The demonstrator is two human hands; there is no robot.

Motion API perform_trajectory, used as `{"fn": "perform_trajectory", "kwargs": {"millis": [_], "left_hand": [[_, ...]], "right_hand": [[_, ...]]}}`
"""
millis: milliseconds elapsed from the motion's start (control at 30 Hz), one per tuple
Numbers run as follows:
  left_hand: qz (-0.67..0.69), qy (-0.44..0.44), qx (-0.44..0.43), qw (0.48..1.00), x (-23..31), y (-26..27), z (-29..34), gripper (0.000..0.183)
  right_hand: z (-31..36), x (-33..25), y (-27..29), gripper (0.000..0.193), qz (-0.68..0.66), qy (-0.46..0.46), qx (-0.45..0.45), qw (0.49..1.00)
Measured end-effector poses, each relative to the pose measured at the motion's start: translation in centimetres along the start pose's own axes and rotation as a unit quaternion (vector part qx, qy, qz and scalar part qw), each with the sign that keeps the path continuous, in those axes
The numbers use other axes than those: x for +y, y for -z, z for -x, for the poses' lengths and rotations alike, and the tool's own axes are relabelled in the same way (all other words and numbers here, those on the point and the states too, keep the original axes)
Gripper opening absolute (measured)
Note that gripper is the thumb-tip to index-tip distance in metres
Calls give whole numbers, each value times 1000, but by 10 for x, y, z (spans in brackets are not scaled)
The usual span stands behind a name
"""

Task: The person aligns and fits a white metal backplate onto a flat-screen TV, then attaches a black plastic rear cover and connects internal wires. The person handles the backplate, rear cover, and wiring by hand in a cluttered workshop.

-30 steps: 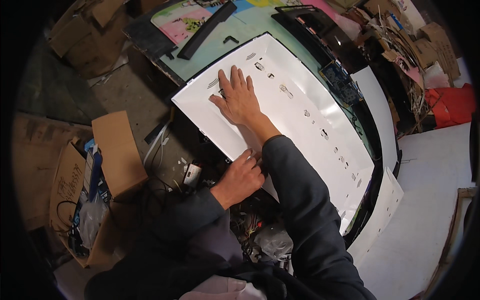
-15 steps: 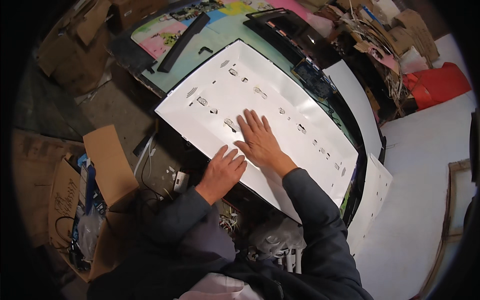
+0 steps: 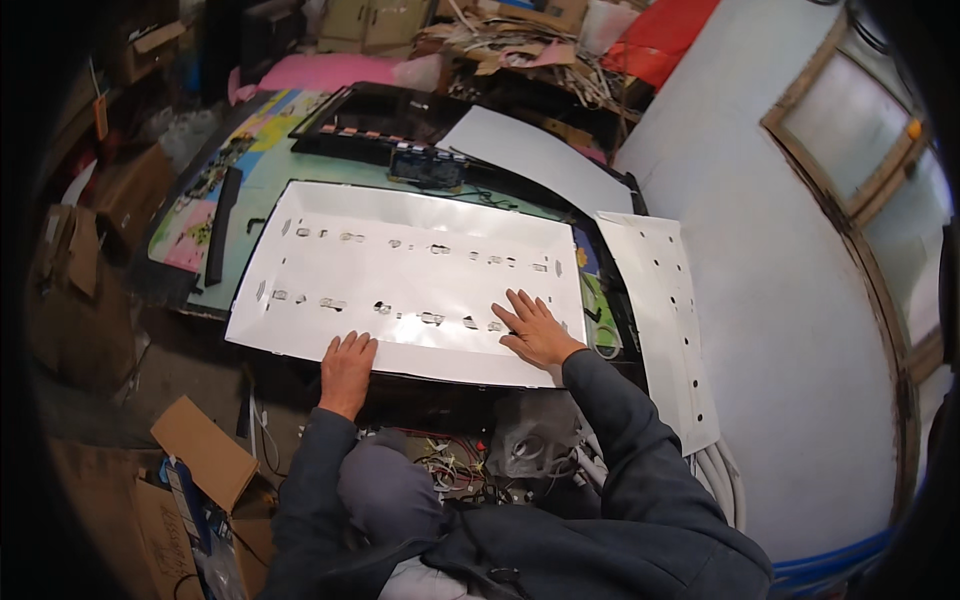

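Observation:
A large white reflector sheet (image 3: 400, 275) lies in a shallow tray-like panel frame on the table, with two rows of cut-outs over small light parts. Flat near its lower right corner rests my right hand (image 3: 537, 333), fingers spread, beside the end of the near row of cut-outs. My left hand (image 3: 348, 374) lies on the sheet's near edge, left of the middle, with its fingers stretched out and close together. Neither hand grips anything that I can see.
A dark bar (image 3: 223, 225) lies left of the sheet. Behind it are a circuit board (image 3: 426, 168) and a black panel (image 3: 390, 115). A perforated white strip (image 3: 665, 320) leans at the right by the wall. An open cardboard box (image 3: 205, 455) stands at lower left.
The view has turned to the right, so the sheet appears more level. My right hand has moved along the sheet to its right end; my left stays at the near edge, now farther from the right.

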State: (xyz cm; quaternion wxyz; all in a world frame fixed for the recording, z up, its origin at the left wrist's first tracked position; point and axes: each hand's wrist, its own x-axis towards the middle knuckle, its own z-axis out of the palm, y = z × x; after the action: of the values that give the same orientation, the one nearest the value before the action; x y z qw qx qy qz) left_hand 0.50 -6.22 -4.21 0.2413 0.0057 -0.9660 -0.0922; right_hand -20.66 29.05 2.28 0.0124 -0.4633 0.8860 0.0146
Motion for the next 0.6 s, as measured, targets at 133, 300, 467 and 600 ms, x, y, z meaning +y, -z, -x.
{"fn": "perform_trajectory", "kwargs": {"millis": [133,300,467,600], "left_hand": [[-18,1,-21,1000,-6,3,5,31],[-57,-6,-35,998,-16,21,13,33],[-101,14,-78,992,-34,36,23,34],[-125,17,-77,989,-46,40,28,36]], "right_hand": [[33,18,2,65,23,-10,4,1000],[49,17,6,68,49,-21,0,999],[62,19,5,69,65,-39,-14,997],[72,19,10,64,80,-45,-20,996]]}}
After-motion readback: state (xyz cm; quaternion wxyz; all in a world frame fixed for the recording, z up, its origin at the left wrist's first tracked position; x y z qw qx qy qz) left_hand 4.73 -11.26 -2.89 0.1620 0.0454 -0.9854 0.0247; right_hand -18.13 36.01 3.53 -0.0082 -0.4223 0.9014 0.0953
